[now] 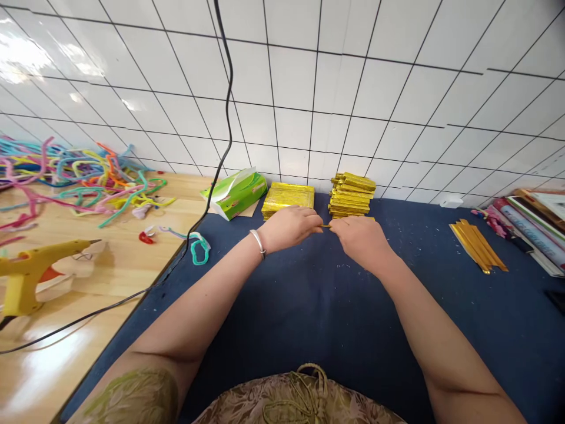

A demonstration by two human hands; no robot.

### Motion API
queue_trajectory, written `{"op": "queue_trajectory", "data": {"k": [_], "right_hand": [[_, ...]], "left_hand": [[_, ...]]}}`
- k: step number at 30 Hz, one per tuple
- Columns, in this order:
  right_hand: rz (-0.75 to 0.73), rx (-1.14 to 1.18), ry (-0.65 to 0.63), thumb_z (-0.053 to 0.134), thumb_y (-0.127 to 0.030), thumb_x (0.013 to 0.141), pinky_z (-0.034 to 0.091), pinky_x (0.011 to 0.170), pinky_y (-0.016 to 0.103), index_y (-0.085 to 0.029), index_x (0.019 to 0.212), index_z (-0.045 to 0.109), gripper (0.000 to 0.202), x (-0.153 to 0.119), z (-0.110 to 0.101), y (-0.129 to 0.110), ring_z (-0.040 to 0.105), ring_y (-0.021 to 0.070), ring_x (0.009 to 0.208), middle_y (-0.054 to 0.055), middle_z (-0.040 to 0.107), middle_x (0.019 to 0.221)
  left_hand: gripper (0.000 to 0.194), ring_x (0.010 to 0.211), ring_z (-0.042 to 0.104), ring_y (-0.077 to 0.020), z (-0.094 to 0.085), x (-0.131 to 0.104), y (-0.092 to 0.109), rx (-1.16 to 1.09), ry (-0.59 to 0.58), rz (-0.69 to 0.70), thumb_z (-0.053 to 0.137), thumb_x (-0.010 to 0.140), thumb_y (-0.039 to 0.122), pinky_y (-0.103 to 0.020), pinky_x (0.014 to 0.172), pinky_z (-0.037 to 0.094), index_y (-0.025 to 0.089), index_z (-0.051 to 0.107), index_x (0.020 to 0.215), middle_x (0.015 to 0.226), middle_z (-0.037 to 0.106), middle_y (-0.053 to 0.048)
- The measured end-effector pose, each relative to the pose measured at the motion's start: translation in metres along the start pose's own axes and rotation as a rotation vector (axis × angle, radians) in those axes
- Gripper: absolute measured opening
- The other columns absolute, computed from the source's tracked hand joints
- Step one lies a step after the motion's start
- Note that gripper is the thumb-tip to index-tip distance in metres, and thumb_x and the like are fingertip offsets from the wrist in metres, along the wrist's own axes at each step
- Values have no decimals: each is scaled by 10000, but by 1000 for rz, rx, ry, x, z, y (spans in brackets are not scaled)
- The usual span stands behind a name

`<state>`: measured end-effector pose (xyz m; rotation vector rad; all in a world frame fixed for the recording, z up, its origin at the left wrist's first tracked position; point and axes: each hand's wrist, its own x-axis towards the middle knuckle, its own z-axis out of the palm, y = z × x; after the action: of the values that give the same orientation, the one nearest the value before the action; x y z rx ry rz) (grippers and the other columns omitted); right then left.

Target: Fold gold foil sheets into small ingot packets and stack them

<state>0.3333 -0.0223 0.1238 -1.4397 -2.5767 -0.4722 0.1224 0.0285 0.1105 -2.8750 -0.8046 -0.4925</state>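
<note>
My left hand (292, 227) and my right hand (359, 238) meet near the middle of the dark blue mat (300, 318), both with fingers closed. Between their fingertips shows a short length of a thin gold strip (325, 225); the rest of it is hidden by the fingers. Just behind my left hand sits a stack of flat gold sheets (289, 195). Behind my right hand rises a taller, uneven stack of folded gold strips (352, 193). Several loose gold strips (479, 246) lie side by side at the right of the mat.
A green tissue pack (241, 194) stands by the tiled wall. On the wooden table (119, 282) at left are tangled pipe cleaners (83, 176) and a yellow glue gun (33, 274). A black cable (229, 88) hangs across the view. Books (532, 227) lie at far right.
</note>
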Motion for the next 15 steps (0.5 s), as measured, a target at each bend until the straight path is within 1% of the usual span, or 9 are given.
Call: {"op": "queue_trajectory", "data": {"k": [3, 6, 8, 12, 15], "right_hand": [[-38, 5, -13, 380, -250, 947, 290, 627, 297, -168, 879, 607, 251, 0, 3, -5, 587, 173, 732, 56, 671, 781], [-70, 19, -16, 387, -217, 939, 272, 615, 297, -166, 838, 590, 233, 0, 5, -6, 576, 165, 716, 54, 668, 792], [-88, 41, -20, 400, -206, 929, 259, 602, 296, -175, 814, 586, 221, -1, 5, -4, 567, 156, 696, 37, 661, 772], [-99, 83, -8, 411, -225, 925, 252, 593, 292, -192, 806, 595, 221, -2, 2, 0, 560, 142, 682, 15, 648, 741], [-68, 100, 2, 402, -202, 923, 271, 604, 282, -204, 926, 621, 219, -2, 2, 4, 584, 149, 762, 25, 666, 821]], "left_hand": [[313, 745, 593, -164, 9, 3, 8, 40, -29, -3, 344, 969, 365, -277, 685, 393, 166, 573, 892, 792, 623, -41], [283, 697, 593, -160, 18, 3, 11, 73, -13, -17, 368, 959, 326, -274, 643, 384, 169, 549, 807, 746, 627, -30], [269, 683, 596, -158, 20, 2, 12, 83, 5, -13, 388, 950, 314, -272, 627, 381, 173, 546, 784, 735, 633, -26], [238, 692, 606, -154, 15, 2, 10, 59, 11, 14, 418, 939, 309, -267, 643, 395, 180, 567, 805, 747, 647, -19], [211, 762, 624, -153, 8, 1, 4, 5, -4, 10, 408, 945, 281, -257, 694, 420, 188, 597, 935, 836, 669, -31]]}}
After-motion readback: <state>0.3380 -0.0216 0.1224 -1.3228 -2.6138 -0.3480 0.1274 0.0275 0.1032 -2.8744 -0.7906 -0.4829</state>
